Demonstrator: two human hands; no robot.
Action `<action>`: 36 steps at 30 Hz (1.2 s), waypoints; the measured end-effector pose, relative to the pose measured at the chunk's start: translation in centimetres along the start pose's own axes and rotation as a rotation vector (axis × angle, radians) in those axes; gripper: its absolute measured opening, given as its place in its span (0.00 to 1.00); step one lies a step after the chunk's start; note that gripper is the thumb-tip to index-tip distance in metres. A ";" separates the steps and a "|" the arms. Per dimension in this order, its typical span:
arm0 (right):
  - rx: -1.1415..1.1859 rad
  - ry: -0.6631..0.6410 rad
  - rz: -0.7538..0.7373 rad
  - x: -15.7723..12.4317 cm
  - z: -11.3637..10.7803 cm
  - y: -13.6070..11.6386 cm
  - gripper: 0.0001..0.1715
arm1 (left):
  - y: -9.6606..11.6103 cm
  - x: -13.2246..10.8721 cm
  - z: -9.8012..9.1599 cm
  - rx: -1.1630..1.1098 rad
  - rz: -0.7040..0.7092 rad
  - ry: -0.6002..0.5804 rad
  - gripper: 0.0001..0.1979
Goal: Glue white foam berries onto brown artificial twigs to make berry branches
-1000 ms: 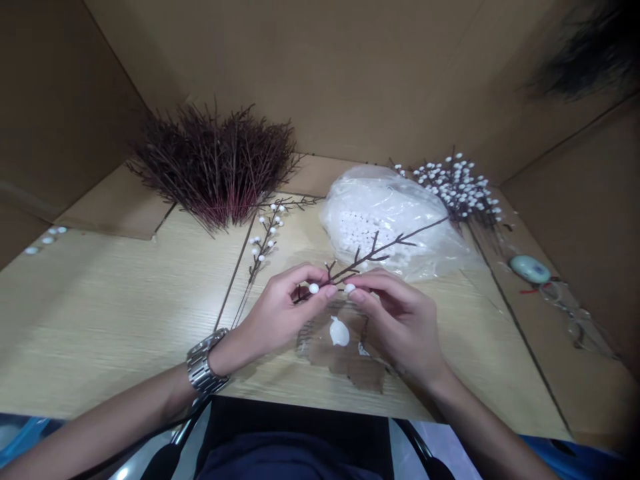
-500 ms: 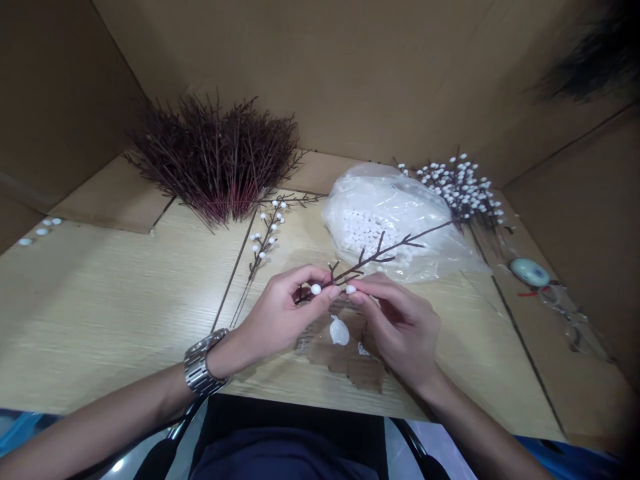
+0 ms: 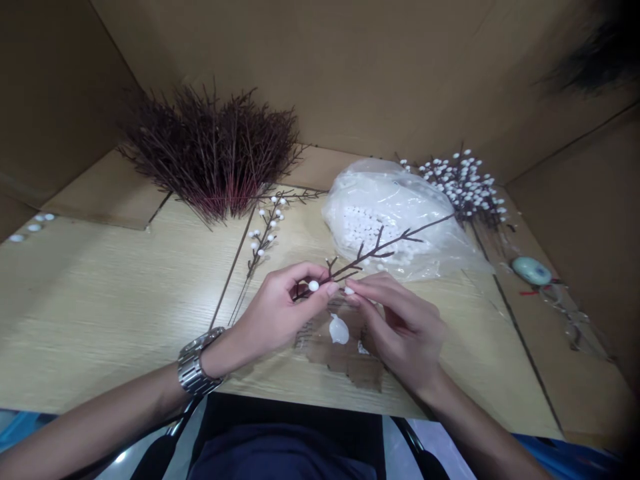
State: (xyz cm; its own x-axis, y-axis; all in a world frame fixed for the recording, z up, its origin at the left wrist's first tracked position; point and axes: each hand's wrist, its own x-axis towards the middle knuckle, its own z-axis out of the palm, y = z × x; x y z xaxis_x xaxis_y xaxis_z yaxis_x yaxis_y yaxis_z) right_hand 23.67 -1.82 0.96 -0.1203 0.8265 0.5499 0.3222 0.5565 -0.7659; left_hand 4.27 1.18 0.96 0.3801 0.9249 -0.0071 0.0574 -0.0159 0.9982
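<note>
Between thumb and fingers, my left hand (image 3: 280, 300) pinches a brown twig stem (image 3: 375, 252) whose bare side shoots point up and to the right. One white berry bead (image 3: 313, 286) shows on the twig by my left thumb. My right hand (image 3: 405, 327) pinches a second white bead (image 3: 349, 291) against a short shoot beside my left thumb tip. Below the hands lies a piece of brown cardboard (image 3: 350, 370) with a white blob of what looks like glue (image 3: 339, 329) on it.
Behind the hands sits a clear plastic bag (image 3: 425, 193) of white beads. A big bundle of bare twigs (image 3: 215, 153) stands back left, with a beaded twig (image 3: 270, 230) in front. Finished-looking beaded twigs (image 3: 465, 180) lie back right, near a pale green oval object (image 3: 531, 271). Cardboard walls surround the table.
Both hands stay nearly in place with the twig. My right fingers have shifted very slightly at the bead, and the view has moved a little.
</note>
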 end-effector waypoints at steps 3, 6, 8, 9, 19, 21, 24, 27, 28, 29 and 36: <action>0.007 0.020 -0.018 -0.1 0.1 0.0 0.28 | -0.1 0.0 0.0 -0.024 0.013 0.005 0.07; 0.013 0.038 -0.039 0.0 0.3 0.0 0.29 | 0.0 -0.1 0.0 -0.036 0.016 -0.003 0.06; 0.015 0.043 -0.042 0.0 0.4 0.0 0.29 | 0.1 -0.1 0.1 -0.036 0.015 -0.011 0.06; 0.014 0.045 -0.045 0.0 0.4 0.0 0.29 | 0.1 -0.1 0.1 -0.032 0.013 -0.012 0.06; 0.026 0.029 -0.068 0.1 0.4 0.0 0.30 | 0.1 -0.2 0.2 -0.019 0.006 0.002 0.06; 0.030 0.029 -0.089 0.2 0.4 0.0 0.30 | 0.1 -0.2 0.2 -0.028 -0.004 0.004 0.06; 0.028 0.022 -0.099 0.3 0.2 0.1 0.30 | 0.1 -0.2 0.3 -0.036 -0.018 0.013 0.06; 0.026 0.012 -0.091 0.3 0.1 0.1 0.30 | 0.1 -0.2 0.4 -0.050 -0.038 0.014 0.06; 0.029 0.011 -0.092 0.2 0.2 0.2 0.30 | 0.1 -0.2 0.5 -0.056 -0.044 0.014 0.06; 0.032 0.011 -0.091 0.2 0.2 0.1 0.30 | 0.1 -0.3 0.5 -0.059 -0.049 0.014 0.06; -0.004 0.016 -0.029 0.6 -0.8 -0.4 0.25 | -0.1 0.0 0.1 -0.069 -0.055 0.034 0.07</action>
State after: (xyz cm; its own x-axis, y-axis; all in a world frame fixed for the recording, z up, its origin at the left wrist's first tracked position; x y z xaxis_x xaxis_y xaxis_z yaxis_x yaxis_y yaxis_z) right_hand 24.22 -1.66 1.85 -0.1150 0.8085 0.5771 0.3230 0.5799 -0.7479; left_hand 4.41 1.17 0.88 0.3461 0.9362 -0.0615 0.0127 0.0608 0.9981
